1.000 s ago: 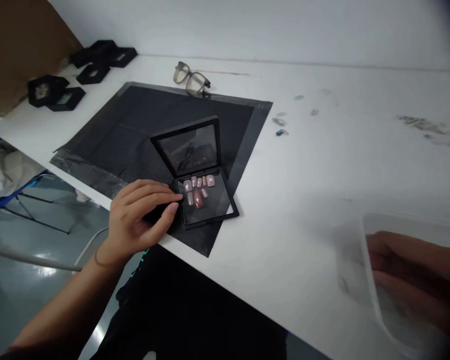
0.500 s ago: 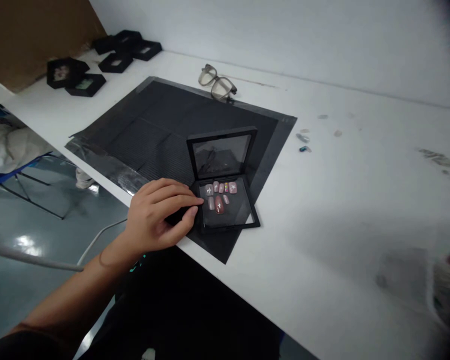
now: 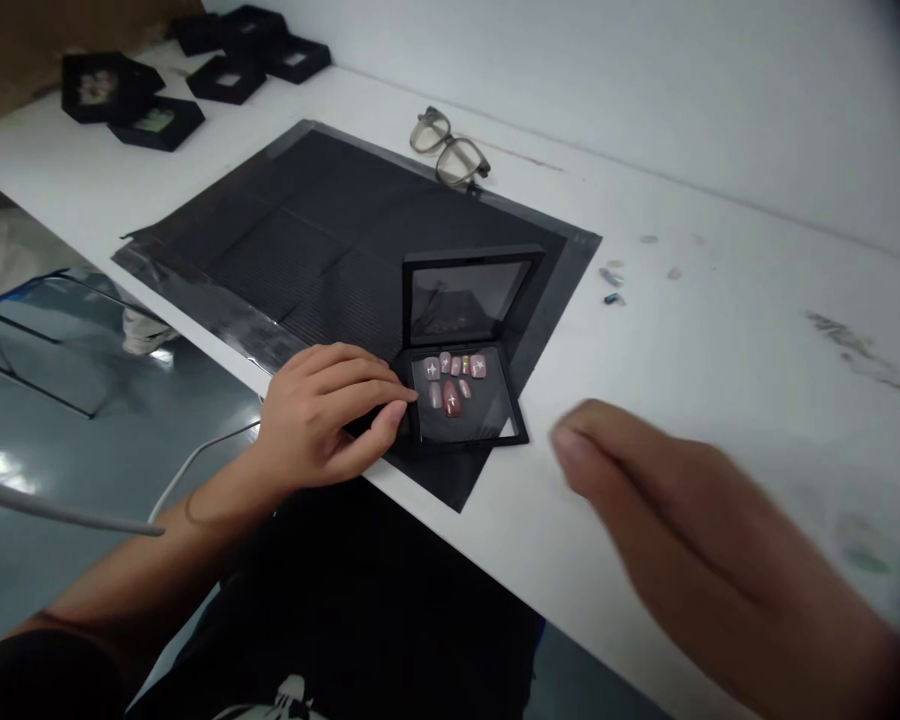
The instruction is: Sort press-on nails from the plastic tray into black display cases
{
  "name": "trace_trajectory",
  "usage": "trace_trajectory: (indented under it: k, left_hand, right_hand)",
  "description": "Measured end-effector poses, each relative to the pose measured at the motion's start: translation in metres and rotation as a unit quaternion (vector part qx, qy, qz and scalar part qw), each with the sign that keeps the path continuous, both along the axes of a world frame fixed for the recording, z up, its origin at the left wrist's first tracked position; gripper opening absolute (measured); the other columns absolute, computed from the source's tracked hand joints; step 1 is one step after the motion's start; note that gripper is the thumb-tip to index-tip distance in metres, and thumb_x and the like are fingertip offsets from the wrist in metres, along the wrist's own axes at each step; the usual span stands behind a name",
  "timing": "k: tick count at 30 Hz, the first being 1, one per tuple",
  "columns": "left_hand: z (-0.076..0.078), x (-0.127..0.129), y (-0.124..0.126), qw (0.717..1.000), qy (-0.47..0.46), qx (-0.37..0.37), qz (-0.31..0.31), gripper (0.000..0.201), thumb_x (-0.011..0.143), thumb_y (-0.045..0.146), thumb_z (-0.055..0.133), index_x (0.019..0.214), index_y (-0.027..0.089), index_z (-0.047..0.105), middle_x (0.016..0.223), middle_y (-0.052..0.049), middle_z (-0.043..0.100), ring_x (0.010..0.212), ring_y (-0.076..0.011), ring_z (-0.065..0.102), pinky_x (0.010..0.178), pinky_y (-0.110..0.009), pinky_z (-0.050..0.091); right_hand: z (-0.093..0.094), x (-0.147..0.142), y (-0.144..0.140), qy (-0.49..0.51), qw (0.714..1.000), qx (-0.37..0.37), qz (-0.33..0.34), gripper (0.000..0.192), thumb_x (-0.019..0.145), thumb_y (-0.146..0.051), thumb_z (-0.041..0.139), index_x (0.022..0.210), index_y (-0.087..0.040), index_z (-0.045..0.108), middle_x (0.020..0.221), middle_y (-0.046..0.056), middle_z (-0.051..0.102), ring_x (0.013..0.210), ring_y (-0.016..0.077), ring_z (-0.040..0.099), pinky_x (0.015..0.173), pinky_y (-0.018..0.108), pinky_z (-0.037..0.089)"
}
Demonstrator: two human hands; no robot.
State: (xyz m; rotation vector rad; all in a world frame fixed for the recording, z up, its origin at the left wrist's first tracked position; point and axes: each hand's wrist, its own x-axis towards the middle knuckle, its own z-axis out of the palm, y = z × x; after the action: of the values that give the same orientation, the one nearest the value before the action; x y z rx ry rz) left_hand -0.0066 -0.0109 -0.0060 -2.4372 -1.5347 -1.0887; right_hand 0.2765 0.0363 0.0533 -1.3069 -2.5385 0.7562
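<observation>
The grip of the left hand (image 3: 328,412) is a light press rather than a clasp: the fingers (image 3: 379,392) curl over and touch the left edge of the small black case (image 3: 465,385), with the thumb tucked low against its near corner, and this looks meant to steady the case so that it does not slide. The case lies open on the near corner of the black mat (image 3: 307,240), close to the front edge of the white worktop (image 3: 720,300), its lid (image 3: 469,295) standing upright on the far side. Inside the base a set of pink press-on nails (image 3: 454,378) sits in a loose row, with a few below it, face up and all in view. The right hand (image 3: 690,530) is in the air over the worktop to the right of the case, blurred, fingers stretched out together and pointing toward the case; it holds nothing and touches nothing, so it is an empty, loose hand. A pair of glasses (image 3: 450,150) rests at the far edge of the mat, folded out of the working area. Further black cases (image 3: 157,70) are grouped at the far left of the worktop, and a few small loose pieces (image 3: 612,285) lie on the bare surface just beyond the mat's right corner.
</observation>
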Motion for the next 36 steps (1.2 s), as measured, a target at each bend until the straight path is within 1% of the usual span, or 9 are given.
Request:
trace_trajectory:
  k: [1,3,6,13,20,23,29,33,36]
  left_hand:
    - [-0.001,0.0,0.0,1.0,0.001,0.003,0.0,0.013,0.086,0.02,0.065,0.097,0.022,0.072,0.092,0.0,0.077,0.089,-0.0179,0.071,0.079,-0.032,0.055]
    - [-0.001,-0.001,-0.001,1.0,0.005,0.004,0.005,0.013,0.086,0.021,0.067,0.097,0.024,0.073,0.092,0.001,0.077,0.089,-0.0177,0.071,0.078,-0.032,0.054]
    - [-0.001,-0.001,-0.001,1.0,0.008,-0.002,0.01,0.013,0.085,0.024,0.069,0.097,0.025,0.073,0.093,0.002,0.077,0.088,-0.0181,0.071,0.076,-0.032,0.052]
    - [0.0,-0.002,0.0,1.0,0.001,-0.014,0.002,0.014,0.084,0.026,0.072,0.097,0.025,0.074,0.093,0.003,0.077,0.089,-0.0181,0.071,0.075,-0.033,0.053]
    - [-0.001,-0.003,0.001,1.0,-0.008,-0.01,-0.004,0.015,0.082,0.025,0.073,0.097,0.024,0.074,0.093,0.003,0.077,0.088,-0.0185,0.071,0.074,-0.033,0.054]
    - [-0.001,-0.002,0.001,1.0,-0.004,-0.011,-0.001,0.014,0.083,0.026,0.073,0.096,0.025,0.074,0.092,0.003,0.077,0.088,-0.0184,0.071,0.074,-0.033,0.054]
    - [-0.001,-0.002,0.001,1.0,0.002,-0.015,0.004,0.013,0.083,0.027,0.072,0.097,0.026,0.074,0.093,0.004,0.077,0.088,-0.0182,0.071,0.074,-0.033,0.053]
    - [-0.001,-0.003,0.001,1.0,0.012,-0.021,0.006,0.013,0.085,0.028,0.07,0.098,0.027,0.074,0.095,0.004,0.077,0.089,-0.0174,0.071,0.075,-0.033,0.052]
    - [0.0,-0.003,0.0,1.0,0.017,-0.022,0.005,0.012,0.085,0.028,0.07,0.097,0.027,0.074,0.096,0.003,0.077,0.088,-0.0177,0.071,0.074,-0.033,0.051]
  right_hand:
    - [0.001,-0.016,0.001,-0.002,1.0,-0.01,0.029,0.04,0.105,-0.044,0.035,0.071,-0.023,0.032,0.051,-0.006,0.04,0.043,0.0103,0.037,0.042,0.026,0.026]
    - [-0.002,-0.04,0.007,-0.034,0.999,-0.015,0.021,0.038,0.105,-0.041,0.028,0.072,-0.023,0.032,0.05,-0.005,0.043,0.041,0.0113,0.037,0.042,0.027,0.023]
    - [-0.01,-0.053,0.019,-0.074,0.997,-0.014,-0.015,0.037,0.102,-0.043,0.033,0.071,-0.023,0.037,0.05,-0.003,0.047,0.041,0.0124,0.039,0.041,0.027,0.023]
    - [-0.015,-0.043,0.032,-0.049,0.994,-0.081,-0.046,0.04,0.094,-0.052,0.053,0.066,-0.023,0.049,0.046,-0.005,0.038,0.039,0.0095,0.033,0.034,0.023,0.023]
    - [-0.017,-0.035,0.033,-0.037,0.992,-0.116,-0.043,0.036,0.096,-0.051,0.049,0.073,-0.024,0.054,0.051,-0.005,0.045,0.043,0.0096,0.036,0.037,0.022,0.026]
    - [-0.017,-0.035,0.031,-0.036,0.994,-0.101,-0.035,0.033,0.096,-0.048,0.05,0.073,-0.024,0.054,0.049,-0.006,0.042,0.042,0.0093,0.035,0.037,0.022,0.026]
    - [-0.018,-0.034,0.027,-0.056,0.996,0.001,-0.064,0.025,0.092,-0.043,0.057,0.076,-0.024,0.051,0.045,-0.008,0.036,0.039,0.0087,0.03,0.037,0.022,0.022]
    - [-0.019,-0.032,0.026,-0.049,0.996,0.001,-0.075,0.018,0.091,-0.04,0.057,0.083,-0.024,0.052,0.048,-0.008,0.037,0.04,0.0088,0.033,0.039,0.021,0.026]
    - [-0.019,-0.032,0.026,-0.024,0.996,-0.025,-0.082,0.016,0.092,-0.038,0.055,0.085,-0.024,0.055,0.048,-0.009,0.033,0.041,0.0084,0.031,0.039,0.021,0.025]
